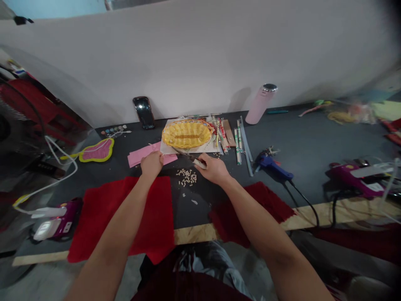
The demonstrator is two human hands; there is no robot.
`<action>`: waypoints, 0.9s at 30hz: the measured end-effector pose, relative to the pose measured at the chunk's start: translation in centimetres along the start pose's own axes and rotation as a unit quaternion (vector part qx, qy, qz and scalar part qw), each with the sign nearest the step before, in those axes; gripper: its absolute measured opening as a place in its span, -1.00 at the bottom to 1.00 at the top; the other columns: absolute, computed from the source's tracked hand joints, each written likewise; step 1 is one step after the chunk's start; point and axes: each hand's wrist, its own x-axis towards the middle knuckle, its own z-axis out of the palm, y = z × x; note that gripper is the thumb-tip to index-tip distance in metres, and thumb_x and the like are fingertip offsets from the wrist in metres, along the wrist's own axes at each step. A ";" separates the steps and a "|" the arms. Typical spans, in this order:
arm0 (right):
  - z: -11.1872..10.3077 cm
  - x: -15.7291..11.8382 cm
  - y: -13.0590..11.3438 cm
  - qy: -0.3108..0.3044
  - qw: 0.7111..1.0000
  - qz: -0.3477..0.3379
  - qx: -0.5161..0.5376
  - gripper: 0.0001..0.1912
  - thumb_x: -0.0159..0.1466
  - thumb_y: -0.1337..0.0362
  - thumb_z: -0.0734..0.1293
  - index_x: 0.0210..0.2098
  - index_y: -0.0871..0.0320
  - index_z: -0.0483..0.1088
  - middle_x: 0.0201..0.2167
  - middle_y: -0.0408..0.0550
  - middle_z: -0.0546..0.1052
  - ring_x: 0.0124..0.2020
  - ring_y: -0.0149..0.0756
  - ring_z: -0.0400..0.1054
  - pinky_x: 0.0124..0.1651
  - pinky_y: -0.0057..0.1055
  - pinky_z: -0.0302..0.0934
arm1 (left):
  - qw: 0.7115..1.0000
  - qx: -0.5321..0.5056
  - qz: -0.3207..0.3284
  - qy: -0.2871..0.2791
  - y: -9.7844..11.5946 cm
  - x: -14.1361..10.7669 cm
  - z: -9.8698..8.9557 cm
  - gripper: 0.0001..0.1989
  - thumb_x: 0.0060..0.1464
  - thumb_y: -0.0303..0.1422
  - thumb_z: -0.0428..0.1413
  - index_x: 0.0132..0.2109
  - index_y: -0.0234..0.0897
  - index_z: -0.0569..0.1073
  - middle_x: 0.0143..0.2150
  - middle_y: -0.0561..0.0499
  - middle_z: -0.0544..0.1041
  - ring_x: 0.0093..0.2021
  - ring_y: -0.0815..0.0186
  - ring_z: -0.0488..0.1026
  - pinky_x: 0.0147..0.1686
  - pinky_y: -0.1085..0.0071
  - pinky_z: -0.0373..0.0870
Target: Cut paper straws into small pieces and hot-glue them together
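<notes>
My right hand [214, 168] is closed round the pale handle of a knife-like tool [200, 164]. Its thin dark blade points left, toward the front of a yellow woven basket [188, 133]. My left hand [152, 164] rests at the pink paper strips [138, 156], its fingers pinched together. What those fingers hold, if anything, is too small to make out. Between and below the hands lies a scatter of small pale pieces [187, 177] on the dark tabletop. The basket sits on a light sheet just beyond both hands.
Paper-wrapped sticks [238, 142] lie right of the basket, near a blue glue gun [274, 166] with a cord. A pink bottle [261, 104] and a phone [144, 113] stand by the wall. Red cloth [125, 209] covers the front left edge; a power strip [360, 177] sits far right.
</notes>
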 end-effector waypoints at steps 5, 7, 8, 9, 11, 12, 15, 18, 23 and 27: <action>0.1 0.0 -0.1 -0.003 1.000 -0.006 -0.002 -0.78 0.20 0.09 0.26 -0.25 0.09 0.29 -0.41 -0.12 0.52 -0.44 -0.32 0.38 -0.44 -0.48 -0.05 | 1.000 -0.006 -0.012 0.007 0.4 0.6 0.7 -0.67 0.16 -0.22 -0.13 -0.17 -0.20 0.48 -0.16 -0.13 0.54 -0.16 0.12 0.46 -0.21 0.26 0.26; 0.1 0.0 -0.1 -0.006 1.000 -0.009 -0.004 -0.78 0.20 0.09 0.26 -0.25 0.09 0.29 -0.41 -0.13 0.52 -0.44 -0.32 0.38 -0.44 -0.48 -0.06 | 1.000 0.007 -0.007 0.022 0.6 0.8 0.9 -0.67 0.15 -0.23 -0.13 -0.16 -0.23 0.48 -0.16 -0.15 0.54 -0.15 0.11 0.46 -0.20 0.23 0.26; 0.0 0.0 -0.1 -0.007 1.000 -0.010 -0.003 -0.78 0.20 0.09 0.26 -0.25 0.09 0.29 -0.41 -0.12 0.52 -0.44 -0.33 0.37 -0.44 -0.48 -0.06 | 1.000 0.013 -0.005 0.022 0.7 0.9 0.9 -0.68 0.15 -0.24 -0.13 -0.17 -0.24 0.48 -0.16 -0.15 0.54 -0.16 0.10 0.47 -0.20 0.23 0.26; 0.0 0.0 -0.1 -0.008 1.000 -0.010 -0.003 -0.78 0.21 0.09 0.26 -0.24 0.09 0.29 -0.41 -0.12 0.52 -0.44 -0.33 0.37 -0.44 -0.48 -0.06 | 1.000 0.017 -0.001 0.016 0.8 1.0 0.8 -0.68 0.15 -0.25 -0.13 -0.18 -0.24 0.48 -0.18 -0.15 0.54 -0.18 0.10 0.47 -0.21 0.23 0.26; 0.0 0.0 -0.2 -0.011 1.000 -0.012 -0.002 -0.78 0.20 0.10 0.26 -0.24 0.09 0.29 -0.40 -0.12 0.52 -0.43 -0.33 0.37 -0.44 -0.48 -0.06 | 1.000 0.023 0.011 0.003 0.8 1.1 0.6 -0.68 0.14 -0.25 -0.12 -0.20 -0.24 0.49 -0.19 -0.15 0.54 -0.20 0.10 0.48 -0.22 0.23 0.26; 0.0 0.0 -0.2 -0.012 1.000 -0.013 -0.002 -0.78 0.20 0.11 0.27 -0.24 0.09 0.29 -0.41 -0.12 0.52 -0.43 -0.33 0.37 -0.44 -0.48 -0.06 | 1.000 0.024 0.019 0.001 0.8 1.0 0.4 -0.68 0.15 -0.25 -0.12 -0.21 -0.25 0.49 -0.20 -0.15 0.55 -0.20 0.10 0.48 -0.22 0.24 0.26; 0.0 0.0 -0.1 -0.013 1.000 -0.017 -0.002 -0.78 0.19 0.10 0.27 -0.24 0.09 0.29 -0.42 -0.14 0.52 -0.45 -0.34 0.37 -0.44 -0.48 -0.06 | 0.999 0.016 0.027 0.011 0.5 0.6 -0.1 -0.69 0.15 -0.25 -0.11 -0.21 -0.25 0.49 -0.20 -0.14 0.55 -0.20 0.12 0.47 -0.21 0.26 0.26; 0.1 0.0 0.0 -0.011 1.000 -0.015 -0.004 -0.78 0.20 0.10 0.26 -0.24 0.08 0.29 -0.42 -0.14 0.51 -0.44 -0.33 0.37 -0.44 -0.48 -0.07 | 1.000 0.000 0.000 0.027 -0.2 0.1 0.1 -0.69 0.15 -0.25 -0.11 -0.15 -0.22 0.48 -0.18 -0.13 0.54 -0.19 0.13 0.46 -0.22 0.28 0.27; 0.3 0.0 0.0 -0.023 1.000 -0.012 -0.003 -0.78 0.20 0.09 0.25 -0.25 0.09 0.29 -0.42 -0.12 0.52 -0.45 -0.33 0.37 -0.45 -0.48 -0.07 | 0.999 -0.023 -0.006 0.031 -1.3 -0.1 1.4 -0.65 0.17 -0.22 -0.12 -0.04 -0.15 0.48 -0.11 -0.12 0.52 -0.17 0.15 0.45 -0.23 0.31 0.27; 0.3 0.0 0.0 -0.031 0.999 -0.010 -0.004 -0.77 0.21 0.08 0.25 -0.24 0.09 0.29 -0.43 -0.12 0.51 -0.45 -0.33 0.36 -0.44 -0.48 -0.07 | 0.999 -0.043 0.003 0.022 -0.9 0.4 1.7 -0.64 0.18 -0.19 -0.13 -0.04 -0.10 0.48 -0.09 -0.08 0.52 -0.14 0.18 0.45 -0.24 0.35 0.28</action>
